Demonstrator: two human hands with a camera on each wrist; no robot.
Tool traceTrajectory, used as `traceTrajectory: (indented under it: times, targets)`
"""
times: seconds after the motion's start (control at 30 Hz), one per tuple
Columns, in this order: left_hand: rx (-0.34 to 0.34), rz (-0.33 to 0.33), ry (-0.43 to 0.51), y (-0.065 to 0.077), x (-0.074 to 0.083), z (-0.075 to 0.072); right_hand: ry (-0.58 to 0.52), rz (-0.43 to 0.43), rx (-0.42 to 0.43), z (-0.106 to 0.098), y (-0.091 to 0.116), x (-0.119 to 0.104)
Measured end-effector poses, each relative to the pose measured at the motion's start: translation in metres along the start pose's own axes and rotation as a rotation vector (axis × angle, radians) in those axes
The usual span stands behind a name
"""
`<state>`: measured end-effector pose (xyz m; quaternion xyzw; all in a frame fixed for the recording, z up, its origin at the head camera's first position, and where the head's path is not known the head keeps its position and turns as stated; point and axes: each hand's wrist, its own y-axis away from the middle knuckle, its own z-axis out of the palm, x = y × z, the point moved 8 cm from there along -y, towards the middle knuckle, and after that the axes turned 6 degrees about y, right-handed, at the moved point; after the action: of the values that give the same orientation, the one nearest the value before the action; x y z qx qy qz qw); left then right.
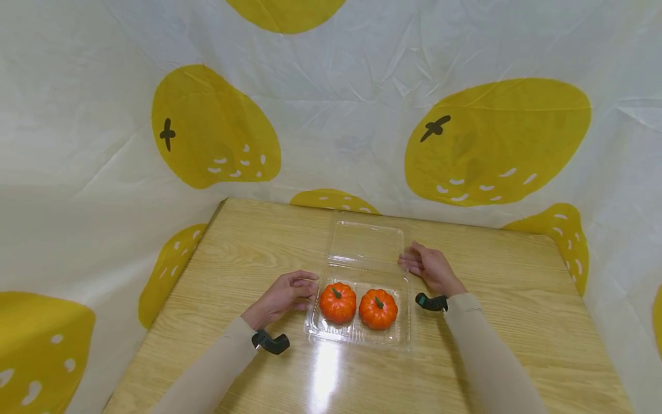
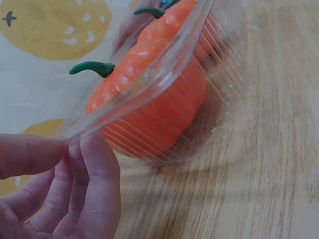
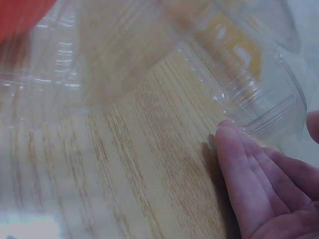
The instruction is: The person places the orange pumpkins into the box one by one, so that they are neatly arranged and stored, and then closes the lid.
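On the table lies a clear plastic clamshell container [image 1: 360, 341], its lid [image 1: 366, 241] folded back toward the wall. Two small orange pumpkins with green stems sit side by side in the base, a left pumpkin [image 1: 338, 303] and a right pumpkin [image 1: 378, 309]. My left hand [image 1: 289, 294] pinches the rim at the base's left side between thumb and fingers, plain in the left wrist view. At the lid's right edge is my right hand [image 1: 430, 268], fingers fairly straight, with the fingertips [image 3: 230, 130] right at the plastic and the thumb apart from them.
The wooden table [image 1: 248, 241] reaches back to a pale curtain [image 1: 341, 132] printed with large yellow fruit, which also hangs along both sides. A dark band [image 1: 271, 342] is worn on the left wrist and another band [image 1: 431, 302] on the right.
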<state>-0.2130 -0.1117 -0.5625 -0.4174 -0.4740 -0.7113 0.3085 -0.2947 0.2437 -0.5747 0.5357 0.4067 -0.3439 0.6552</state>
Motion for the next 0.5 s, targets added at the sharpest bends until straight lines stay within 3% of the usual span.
traceTrajectory:
  times: [0.5]
  targets:
    - [0.001,0.001,0.002,0.0010,0.0005,0.0005,-0.060,0.005,-0.014,-0.0024,-0.0015,-0.0059]
